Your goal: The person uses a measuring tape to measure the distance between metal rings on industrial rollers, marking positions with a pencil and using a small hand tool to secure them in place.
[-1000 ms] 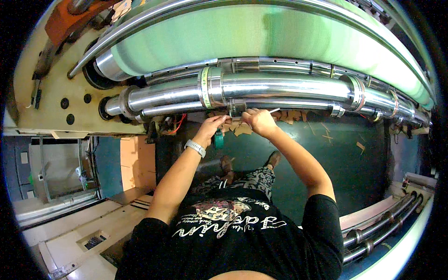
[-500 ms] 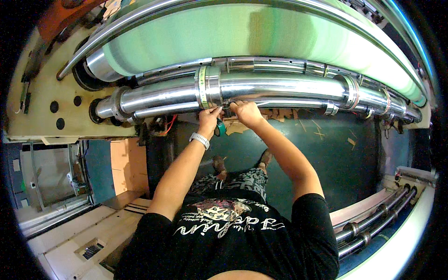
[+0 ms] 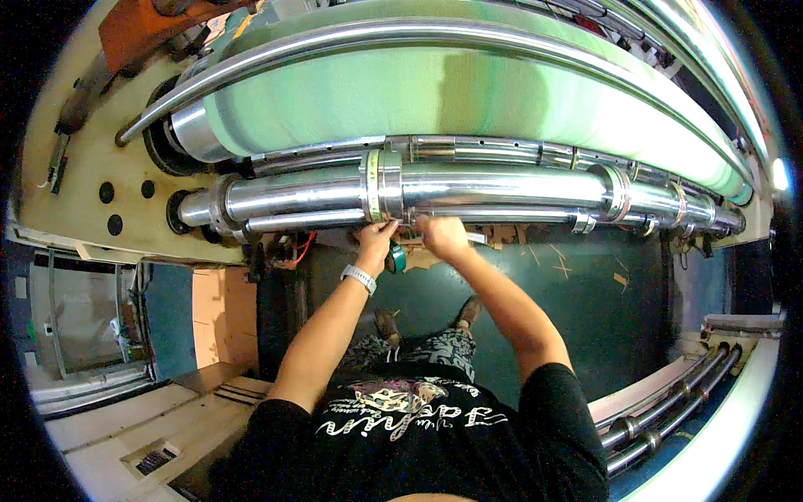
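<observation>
My left hand [image 3: 374, 244] is closed, with thumb and fingertips pinched just under a collar [image 3: 373, 180] that has a yellow-green band. Against its inner side hangs a dark green ring [image 3: 396, 258], which looks like a roll of tape held in the hand. Close by on the right, my right hand [image 3: 447, 239] is curled at the thin steel rod [image 3: 510, 216]; its fingers are slightly blurred and what they grip is hidden. Both hands are in front of the thick polished steel shaft [image 3: 502, 184] that carries the collar.
Behind the shaft lies a wide pale green roller [image 3: 335, 96], with a steel bar [image 3: 401, 33] over it. A cream machine side plate [image 3: 75, 192] stands at left. Cardboard scraps [image 3: 502, 237] lie on the dark floor below. More steel rollers [image 3: 669, 406] are at lower right.
The view has shifted, so the machine appears lower. My right hand has drawn slightly back from the rod, while my left stays at the collar and the green ring shows more fully.
</observation>
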Motion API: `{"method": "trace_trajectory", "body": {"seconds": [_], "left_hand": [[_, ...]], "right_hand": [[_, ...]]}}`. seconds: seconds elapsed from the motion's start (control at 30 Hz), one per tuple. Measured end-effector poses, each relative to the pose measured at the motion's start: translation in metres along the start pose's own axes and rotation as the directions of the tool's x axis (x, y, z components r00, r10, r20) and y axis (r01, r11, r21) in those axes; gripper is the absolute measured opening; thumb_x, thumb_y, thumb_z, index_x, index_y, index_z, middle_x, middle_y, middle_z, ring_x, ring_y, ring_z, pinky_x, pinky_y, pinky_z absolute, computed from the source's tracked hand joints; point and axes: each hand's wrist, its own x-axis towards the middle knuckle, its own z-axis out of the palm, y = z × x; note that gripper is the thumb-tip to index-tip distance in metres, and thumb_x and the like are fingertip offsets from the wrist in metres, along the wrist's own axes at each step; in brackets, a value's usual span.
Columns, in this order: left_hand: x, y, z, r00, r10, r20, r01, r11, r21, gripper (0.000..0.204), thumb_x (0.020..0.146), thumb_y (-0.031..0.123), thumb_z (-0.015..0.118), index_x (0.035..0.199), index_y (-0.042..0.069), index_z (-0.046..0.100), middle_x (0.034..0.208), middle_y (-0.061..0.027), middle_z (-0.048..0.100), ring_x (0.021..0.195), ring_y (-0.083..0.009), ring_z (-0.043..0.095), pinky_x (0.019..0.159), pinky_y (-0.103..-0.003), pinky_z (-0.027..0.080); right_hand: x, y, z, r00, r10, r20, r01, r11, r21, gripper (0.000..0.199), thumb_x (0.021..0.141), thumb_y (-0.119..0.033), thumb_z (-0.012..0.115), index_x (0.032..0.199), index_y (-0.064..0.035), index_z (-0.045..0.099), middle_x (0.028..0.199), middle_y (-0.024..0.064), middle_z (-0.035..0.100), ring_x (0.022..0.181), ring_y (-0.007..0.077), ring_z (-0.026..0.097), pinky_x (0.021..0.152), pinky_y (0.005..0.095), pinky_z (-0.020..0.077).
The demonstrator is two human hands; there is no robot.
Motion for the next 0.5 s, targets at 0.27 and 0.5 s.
{"method": "trace_trajectory", "body": {"seconds": [0.27, 0.5], "left_hand": [[-0.050, 0.048, -0.017, 0.961, 0.260, 0.099, -0.277, 0.924, 0.263, 0.024, 0.085, 0.020, 0.056, 0.089, -0.002, 0.062, 0.081, -0.0046, 0.065, 0.071, -0.0095, 0.055, 0.066, -0.025, 0.042], [-0.030, 0.069, -0.021, 0.918, 0.383, 0.106, -0.397, 0.891, 0.220, 0.021, 0.085, 0.020, 0.057, 0.090, 0.001, 0.051, 0.069, -0.0056, 0.062, 0.055, -0.0087, 0.051, 0.051, -0.023, 0.040]], "right_hand": [[-0.004, -0.030, -0.080, 0.992, -0.006, 0.129, 0.039, 0.967, -0.252, 0.017, 0.082, -0.024, 0.049, 0.085, -0.0144, 0.062, 0.072, 0.0079, 0.064, 0.067, 0.0261, 0.062, 0.057, 0.0374, 0.0477], [0.030, 0.016, -0.139, 0.962, -0.262, 0.082, 0.265, 0.963, -0.039, 0.031, 0.085, -0.040, 0.045, 0.091, -0.0156, 0.064, 0.083, 0.0124, 0.063, 0.075, 0.0334, 0.060, 0.066, 0.0421, 0.0478]]}}
